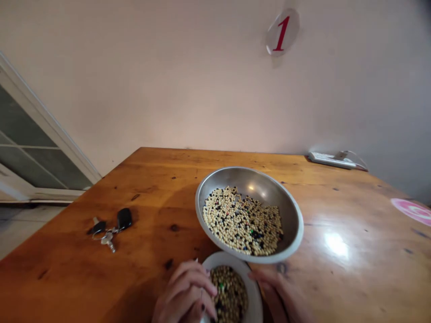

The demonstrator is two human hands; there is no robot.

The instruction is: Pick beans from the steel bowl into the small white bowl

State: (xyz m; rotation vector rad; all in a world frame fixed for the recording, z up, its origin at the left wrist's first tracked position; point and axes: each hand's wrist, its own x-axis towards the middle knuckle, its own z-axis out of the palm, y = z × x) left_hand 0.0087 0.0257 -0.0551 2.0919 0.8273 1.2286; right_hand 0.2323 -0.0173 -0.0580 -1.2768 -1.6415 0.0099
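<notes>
The left hand (185, 291) is held low over a round white ceramic bowl (256, 291), its fingers curled inward and drawn together at the tips; whether a bean is pinched between them cannot be told. The right hand (278, 294) is kept open, its fingers loosely extended beside the bowl's right rim, and nothing is seen to be gripped by it. A mass of tan beans flecked with dark and green pieces (230, 294) is contained in the white bowl, directly beneath the left fingertips. Just beyond, a wide brushed-steel bowl (261, 184) is placed almost touching it and is tilted toward the camera, with pale cream beans mixed with black and coloured pieces (242, 222) spread across its base. Both bowls are kept within easy reach of the hands. They stand on a glossy orange-brown wooden table (350, 278), with black-fobbed car keys on a metal ring (109, 229) lying to the left. A white power strip (332, 160) is placed against the pale wall (168, 80), where a red numeral 1 on a white oval sign (282, 32) is fixed, and a glazed white-framed door (30, 143) is seen at left.
</notes>
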